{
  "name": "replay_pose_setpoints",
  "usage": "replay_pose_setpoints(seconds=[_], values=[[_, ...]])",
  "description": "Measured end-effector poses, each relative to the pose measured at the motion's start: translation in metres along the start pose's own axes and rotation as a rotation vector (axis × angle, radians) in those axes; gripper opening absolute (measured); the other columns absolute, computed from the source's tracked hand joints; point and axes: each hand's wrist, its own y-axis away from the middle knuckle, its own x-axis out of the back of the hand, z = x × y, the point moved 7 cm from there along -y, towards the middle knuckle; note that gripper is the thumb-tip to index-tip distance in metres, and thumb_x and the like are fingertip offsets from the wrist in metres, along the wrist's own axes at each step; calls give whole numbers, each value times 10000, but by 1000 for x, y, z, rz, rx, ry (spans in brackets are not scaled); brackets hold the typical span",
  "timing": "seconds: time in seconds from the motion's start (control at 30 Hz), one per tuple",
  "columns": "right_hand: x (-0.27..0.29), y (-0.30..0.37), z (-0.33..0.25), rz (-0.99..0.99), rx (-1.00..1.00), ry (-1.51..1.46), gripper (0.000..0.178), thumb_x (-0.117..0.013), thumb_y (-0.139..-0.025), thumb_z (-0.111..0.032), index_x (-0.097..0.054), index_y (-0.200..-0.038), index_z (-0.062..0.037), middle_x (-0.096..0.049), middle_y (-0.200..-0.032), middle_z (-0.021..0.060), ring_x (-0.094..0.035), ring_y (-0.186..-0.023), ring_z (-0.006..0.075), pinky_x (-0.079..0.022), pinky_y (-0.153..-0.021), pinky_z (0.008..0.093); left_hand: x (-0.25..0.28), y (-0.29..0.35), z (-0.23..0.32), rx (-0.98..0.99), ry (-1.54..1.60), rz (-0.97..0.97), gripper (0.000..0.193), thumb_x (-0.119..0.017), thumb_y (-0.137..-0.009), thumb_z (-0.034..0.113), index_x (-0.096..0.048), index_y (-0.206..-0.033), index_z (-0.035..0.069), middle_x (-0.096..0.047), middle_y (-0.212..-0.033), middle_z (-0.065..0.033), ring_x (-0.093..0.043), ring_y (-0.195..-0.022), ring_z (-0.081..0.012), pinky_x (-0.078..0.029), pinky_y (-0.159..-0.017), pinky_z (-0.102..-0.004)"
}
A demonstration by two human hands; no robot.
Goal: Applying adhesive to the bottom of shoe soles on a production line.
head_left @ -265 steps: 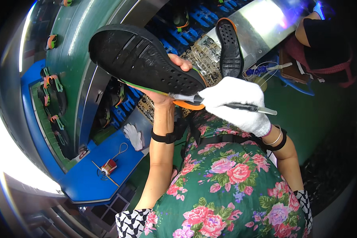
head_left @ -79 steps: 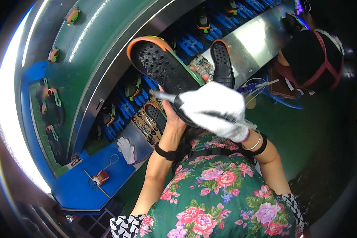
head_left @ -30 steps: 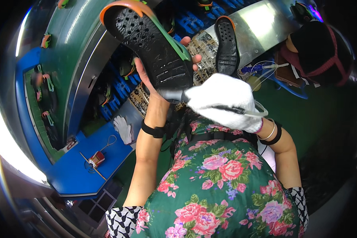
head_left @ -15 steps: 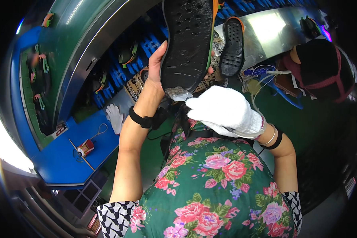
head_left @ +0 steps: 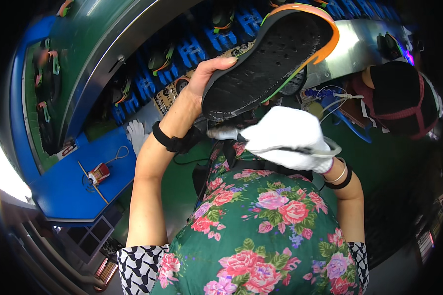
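The fingers of my bare left hand [head_left: 202, 81] are, in the head view, grasping the black shoe sole [head_left: 263, 64] by its left side near the lower end, its long axis slanting from there up and rightward to the orange-rimmed end. My gloved right hand [head_left: 286, 137], farther from that lower end, is clasping the brush [head_left: 224, 132], whose tip is pointing left just below the sole and looking slightly apart. A red-and-white thing [head_left: 100, 172] is resting on the blue tabletop [head_left: 66, 199]; whether it's a container, I'm not managing to tell.
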Motion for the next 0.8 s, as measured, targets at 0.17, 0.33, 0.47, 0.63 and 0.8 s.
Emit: replay_pose_setpoints(seconds=[0.17,0.33,0.47,0.63,0.8], values=[[2,-2,-12,58,65,377,310,-815,-758,-79,-749,-1061,-56,-741,-1022,94,-694,-812,263,-565,-690,334,-10,2,1,70,-12,25,416,-574,-948,204,-640,-1222,-102,-719,-1120,-240,-747,-932,-297,-619,-870,-397],[-21,9,-10,-49,127,423,319,-775,-793,-74,-728,-1108,-75,-725,-1025,97,-690,-848,266,-566,-677,343,-8,1,-1,131,-70,153,390,-592,-946,204,-661,-1191,-93,-733,-1088,-224,-753,-874,-268,-625,-827,-367],[-7,5,-9,-60,129,308,280,-755,-805,-76,-731,-1084,-83,-726,-1020,92,-676,-822,255,-560,-674,345,-3,5,-4,172,-87,217,351,-621,-938,187,-680,-1159,-79,-748,-1040,-195,-753,-835,-246,-627,-793,-333],[-25,7,-8,-180,125,491,283,-740,-790,-62,-711,-1071,-43,-724,-1008,104,-677,-828,253,-549,-655,342,-6,6,-4,203,-181,257,342,-658,-925,203,-693,-1130,-68,-754,-1007,-178,-750,-806,-224,-625,-772,-315],[-9,1,-9,-62,177,363,278,-770,-803,-128,-724,-1077,-106,-729,-1038,71,-676,-791,242,-552,-633,345,-5,9,-8,253,-200,258,333,-667,-920,204,-699,-1120,-61,-756,-1003,-170,-748,-802,-213,-621,-760,-302]])
